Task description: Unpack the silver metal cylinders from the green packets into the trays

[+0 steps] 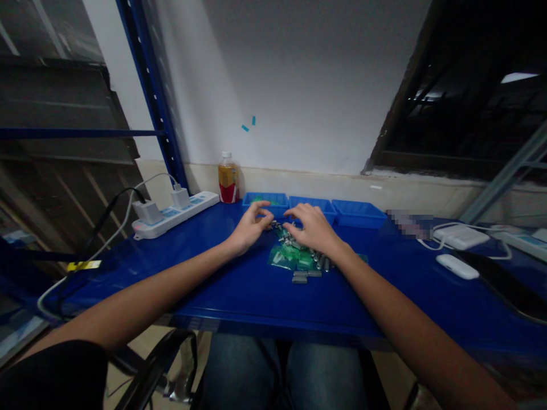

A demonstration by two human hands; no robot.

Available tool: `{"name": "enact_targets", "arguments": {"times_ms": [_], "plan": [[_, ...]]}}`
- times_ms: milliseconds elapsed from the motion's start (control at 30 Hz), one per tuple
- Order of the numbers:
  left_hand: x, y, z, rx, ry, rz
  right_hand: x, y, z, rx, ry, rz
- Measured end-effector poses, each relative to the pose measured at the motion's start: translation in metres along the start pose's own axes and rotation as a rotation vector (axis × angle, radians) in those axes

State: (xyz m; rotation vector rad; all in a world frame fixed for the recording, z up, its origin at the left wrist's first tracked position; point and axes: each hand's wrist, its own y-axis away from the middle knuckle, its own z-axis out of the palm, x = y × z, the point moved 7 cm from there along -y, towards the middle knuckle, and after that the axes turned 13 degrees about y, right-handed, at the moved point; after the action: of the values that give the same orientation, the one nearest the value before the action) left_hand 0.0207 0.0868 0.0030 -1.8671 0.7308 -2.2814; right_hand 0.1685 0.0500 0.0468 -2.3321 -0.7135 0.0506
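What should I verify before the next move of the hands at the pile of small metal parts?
1. Left hand and right hand both at the metal parts: ok.
2. A part held between fingertips: cannot tell, too small.
3. Green bags lie with the parts on the table: ok.
4. Three blue trays stand just behind the hands: ok.
5. Bottle upright, apart from the pile: ok.

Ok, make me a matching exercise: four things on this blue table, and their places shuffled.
1 bottle
2 power strip
3 white oval device
4 pile of small parts

a at the left hand and right hand
b right side of the table
c by the wall, beside the blue trays
d left side, plugs in it

Pairs: 1-c, 2-d, 3-b, 4-a
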Motion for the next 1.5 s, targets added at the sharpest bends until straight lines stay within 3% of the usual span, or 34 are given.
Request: {"name": "enact_targets", "arguments": {"times_ms": [67,133,267,367,467,600,700,867,1067,1167,1367,1500], "plan": [[0.0,0.003,0.002,-0.003,0.015,-0.01,-0.026,0.0,0.005,-0.017,0.038,-0.084],[0.001,0.004,0.005,-0.013,0.008,-0.002,-0.038,0.002,0.006,-0.009,0.07,-0.108],[0.002,-0.002,0.008,-0.081,-0.163,0.063,-0.026,-0.001,-0.001,0.056,0.092,-0.079],[0.001,-0.01,0.017,-0.216,-0.541,0.18,0.019,-0.003,-0.01,0.115,0.156,0.099],[-0.017,-0.014,0.027,-0.392,-0.841,0.158,0.088,0.012,-0.016,0.125,0.32,0.417],[-0.036,-0.013,0.037,-0.517,-0.879,0.104,0.16,0.048,-0.01,-0.021,0.501,0.708],[-0.039,-0.016,0.044,-0.558,-0.862,0.125,0.175,0.059,-0.001,-0.102,0.547,0.745],[-0.034,-0.022,0.041,-0.53,-0.838,0.163,0.145,0.042,0.008,-0.116,0.443,0.629],[-0.021,-0.015,0.024,-0.389,-0.801,0.194,0.05,0.01,0.014,-0.093,0.093,0.205],[-0.014,-0.016,0.018,-0.293,-0.761,0.204,0.014,0.005,0.017,-0.095,0.028,0.074],[-0.002,-0.021,0.015,-0.155,-0.555,0.217,-0.006,0.007,0.02,-0.058,-0.033,0.02],[-0.002,-0.019,0.019,-0.135,-0.251,0.119,-0.009,0.006,0.016,0.017,-0.059,0.043]]}}
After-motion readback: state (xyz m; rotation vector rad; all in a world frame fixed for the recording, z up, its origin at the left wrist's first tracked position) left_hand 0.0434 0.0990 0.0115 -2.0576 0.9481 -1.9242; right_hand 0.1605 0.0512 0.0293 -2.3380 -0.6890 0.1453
